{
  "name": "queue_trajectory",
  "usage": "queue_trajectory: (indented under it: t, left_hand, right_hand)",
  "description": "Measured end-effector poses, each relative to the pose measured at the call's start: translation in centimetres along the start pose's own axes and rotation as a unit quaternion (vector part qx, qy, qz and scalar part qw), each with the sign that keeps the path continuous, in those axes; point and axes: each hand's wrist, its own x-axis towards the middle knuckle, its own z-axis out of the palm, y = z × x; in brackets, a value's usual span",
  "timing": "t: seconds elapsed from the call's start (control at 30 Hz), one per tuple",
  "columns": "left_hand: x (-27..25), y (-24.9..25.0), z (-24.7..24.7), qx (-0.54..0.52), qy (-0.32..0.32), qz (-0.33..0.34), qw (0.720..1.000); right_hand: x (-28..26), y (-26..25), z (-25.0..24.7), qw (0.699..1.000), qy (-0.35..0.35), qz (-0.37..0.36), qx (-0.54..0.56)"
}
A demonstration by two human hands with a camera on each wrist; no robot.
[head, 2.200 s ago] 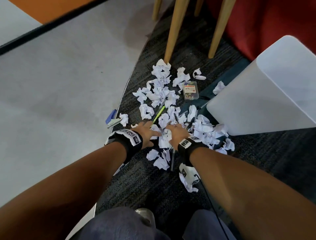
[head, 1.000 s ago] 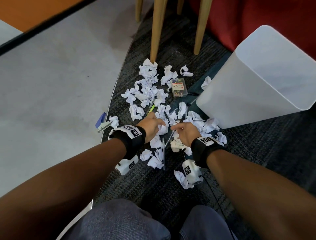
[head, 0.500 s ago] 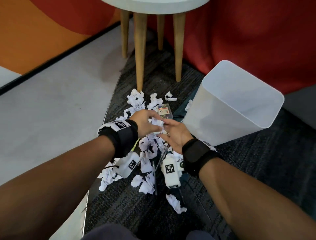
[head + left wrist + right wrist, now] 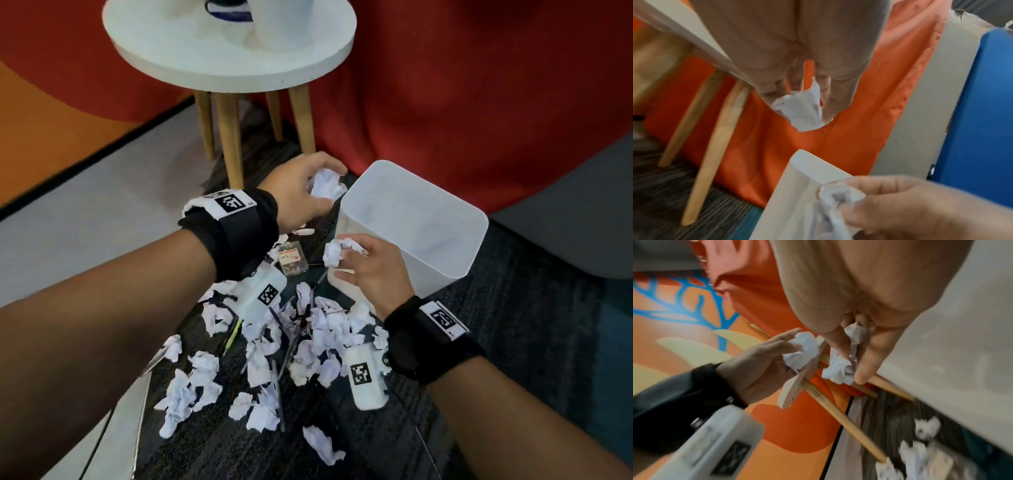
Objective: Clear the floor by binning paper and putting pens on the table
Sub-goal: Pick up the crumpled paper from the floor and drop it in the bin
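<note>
1. Now binning paper: left hand [image 4: 301, 186] clutches a paper ball [image 4: 325, 185] beside the bin [image 4: 442, 263] rim; right hand [image 4: 371, 270] clutches another paper wad [image 4: 337, 251] there
2. Next, likely move both over the opening, let go

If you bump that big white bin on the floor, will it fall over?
Probably, yes. The white bin already stands tilted on the carpet, so a nudge could tip it. Its thin, see-through walls suggest it is light and looks empty, so it would likely slide or topple. The right hand, holding crumpled paper, is against its wall.
</note>
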Motion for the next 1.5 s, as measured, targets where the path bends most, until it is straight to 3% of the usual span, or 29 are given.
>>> queue_trajectory:
  t: [0.17, 0.33, 0.43, 0.73, 0.83, 1.07, 1.23, 1.4, 1.5]
  left_hand:
    - [3.2, 3.0, 2.6, 0.027, -0.031, 0.026, 0.999]
    - [4.7, 3.0, 6.3, 0.078, -0.07, 0.011, 0.994]
    - [5.4, 2.4, 8.1, 0.142, -0.128, 0.03, 0.981]
    - [6.2, 1.3, 9.1, 0.249, -0.168, 0.041, 0.953]
    - [5.3, 1.6, 9.0, 0.276, -0.143, 0.033, 0.95]
    - [2.2, 1.5, 8.7, 0.212, -0.06, 0.083, 0.972]
    - [0.4, 0.6, 8.2, 0.184, -0.035, 0.096, 0.978]
    - [-1.2, -1.2, 7.7, 0.158, -0.045, 0.078, 0.983]
    - [-2.3, -2.3, 8.5, 0.215, -0.121, 0.037, 0.968]
  right_hand:
    - [-0.3, -3.4, -3.7, 0.993, 0.088, -0.033, -0.066]
    - [0.4, -3.5, -7.5, 0.962, 0.184, -0.092, -0.18]
    - [1.2, -2.9, -8.8, 0.944, 0.197, -0.089, -0.25]
    - [2.4, -1.9, -9.8, 0.933, 0.169, -0.058, -0.314]
    - [2.7, -1.9, -9.6, 0.931, 0.154, -0.058, -0.325]
    - [3.4, -1.6, -8.8, 0.908, 0.122, -0.046, -0.399]
    - [1.2, -1.6, -7.2, 0.906, 0.128, -0.18, -0.362]
    - [-1.7, -0.7, -4.3, 0.881, 0.118, -0.327, -0.32]
    - [-2.7, 1.4, -3.3, 0.914, 0.011, -0.29, -0.282]
